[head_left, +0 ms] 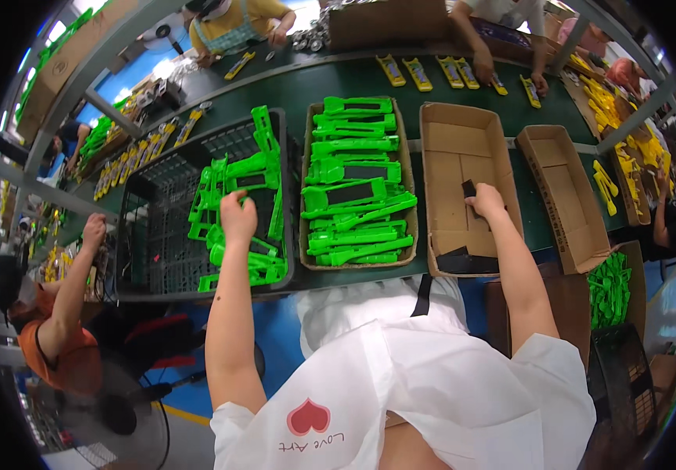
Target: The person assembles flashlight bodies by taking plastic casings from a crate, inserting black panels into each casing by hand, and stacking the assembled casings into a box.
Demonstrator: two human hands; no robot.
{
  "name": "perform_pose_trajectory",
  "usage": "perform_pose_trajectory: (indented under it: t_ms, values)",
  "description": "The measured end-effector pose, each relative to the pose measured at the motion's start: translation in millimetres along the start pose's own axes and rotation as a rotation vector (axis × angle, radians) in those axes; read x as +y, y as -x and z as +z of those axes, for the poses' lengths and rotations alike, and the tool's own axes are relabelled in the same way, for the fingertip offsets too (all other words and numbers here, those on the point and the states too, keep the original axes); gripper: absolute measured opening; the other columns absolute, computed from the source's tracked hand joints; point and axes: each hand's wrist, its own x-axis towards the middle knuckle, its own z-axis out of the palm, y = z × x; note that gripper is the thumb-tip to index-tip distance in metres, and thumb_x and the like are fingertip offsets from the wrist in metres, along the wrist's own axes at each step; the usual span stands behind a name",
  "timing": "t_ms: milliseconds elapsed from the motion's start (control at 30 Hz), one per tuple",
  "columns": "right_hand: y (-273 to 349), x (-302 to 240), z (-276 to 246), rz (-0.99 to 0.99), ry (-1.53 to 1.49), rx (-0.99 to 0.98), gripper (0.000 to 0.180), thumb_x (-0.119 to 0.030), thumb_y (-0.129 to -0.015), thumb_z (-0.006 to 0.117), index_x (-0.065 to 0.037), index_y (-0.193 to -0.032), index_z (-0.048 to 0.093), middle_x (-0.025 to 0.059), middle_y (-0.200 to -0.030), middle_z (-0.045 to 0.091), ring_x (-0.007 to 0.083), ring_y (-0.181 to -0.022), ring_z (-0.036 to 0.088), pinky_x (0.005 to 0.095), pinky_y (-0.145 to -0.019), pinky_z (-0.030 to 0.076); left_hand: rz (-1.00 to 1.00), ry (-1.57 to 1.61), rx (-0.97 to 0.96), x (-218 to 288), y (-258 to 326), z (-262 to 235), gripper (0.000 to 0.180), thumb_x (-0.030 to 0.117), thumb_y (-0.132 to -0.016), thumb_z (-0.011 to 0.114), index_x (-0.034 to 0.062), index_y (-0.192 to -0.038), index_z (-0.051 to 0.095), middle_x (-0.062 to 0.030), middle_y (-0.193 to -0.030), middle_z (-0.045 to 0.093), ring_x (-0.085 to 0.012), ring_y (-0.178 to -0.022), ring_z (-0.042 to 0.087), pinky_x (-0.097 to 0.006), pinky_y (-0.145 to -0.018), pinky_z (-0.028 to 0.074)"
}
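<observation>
Green bench; left hand (237,217) grips green part (253,166); right hand (485,200) pinches black piece (468,189), half hidden.

A black plastic mesh crate (158,227) sits left of centre on the green tabletop (353,78), loose green plastic handles (248,227) inside it. Just right stands a brown cardboard tray (409,188) stacked with green plastic parts (353,188); further right, two open cardboard boxes (463,149) (565,188), side by side.

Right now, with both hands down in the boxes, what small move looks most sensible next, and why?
Probably lift the right hand clear with the small black piece at its fingertips. That hand is inside the nearly bare cardboard box, while the left hand already rests on the green plastic parts in the black crate.
</observation>
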Motion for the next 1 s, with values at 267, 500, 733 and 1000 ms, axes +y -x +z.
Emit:
perform_pose_trajectory:
  t_ms: [267, 500, 733, 1000]
  values:
    - [19.6, 10.0, 40.3, -0.055, -0.177, 0.133, 0.031, -0.026, -0.079, 0.055, 0.002, -0.094, 0.051, 0.0220, -0.095, 0.055, 0.0354, -0.091, 0.053, 0.0407, -0.079, 0.043, 0.198, -0.367, -0.120, -58.2, -24.2, 13.7, 0.045, 0.002, -0.070, 0.048, -0.0014, -0.114, 0.042, -0.0190, -0.115, 0.044, -0.0344, -0.108, 0.040, -0.039, -0.091, 0.035]
    - [27.5, 10.3, 47.2, -0.039, -0.178, 0.199, 0.027, -0.021, -0.081, 0.051, 0.002, -0.094, 0.047, 0.0219, -0.095, 0.053, 0.0360, -0.091, 0.052, 0.0410, -0.080, 0.042, -0.074, -0.536, -0.534, -45.6, -28.5, 35.7, 0.061, 0.004, -0.072, 0.052, 0.0075, -0.129, 0.029, -0.0174, -0.128, 0.035, -0.0349, -0.109, 0.044, -0.040, -0.088, 0.040]
    - [24.7, 6.1, 52.3, -0.053, -0.209, 0.256, 0.024, -0.020, -0.080, 0.051, 0.001, -0.090, 0.048, 0.0223, -0.092, 0.053, 0.0364, -0.089, 0.052, 0.0416, -0.079, 0.042, -0.088, -0.698, -0.754, -30.4, -29.1, 11.1, 0.021, 0.018, -0.061, 0.068, 0.0061, -0.078, 0.065, -0.0171, -0.097, 0.058, -0.0309, -0.090, 0.056, -0.039, -0.077, 0.046]
    - [22.0, 6.6, 49.0, -0.026, -0.213, 0.200, 0.025, -0.018, -0.079, 0.052, 0.002, -0.093, 0.049, 0.0221, -0.097, 0.053, 0.0353, -0.093, 0.051, 0.0404, -0.080, 0.042, -0.044, -0.421, -0.478, -62.2, -20.5, 13.7, 0.030, 0.012, -0.058, 0.072, -0.0012, -0.079, 0.056, -0.0219, -0.091, 0.056, -0.0375, -0.087, 0.055, -0.041, -0.076, 0.045]
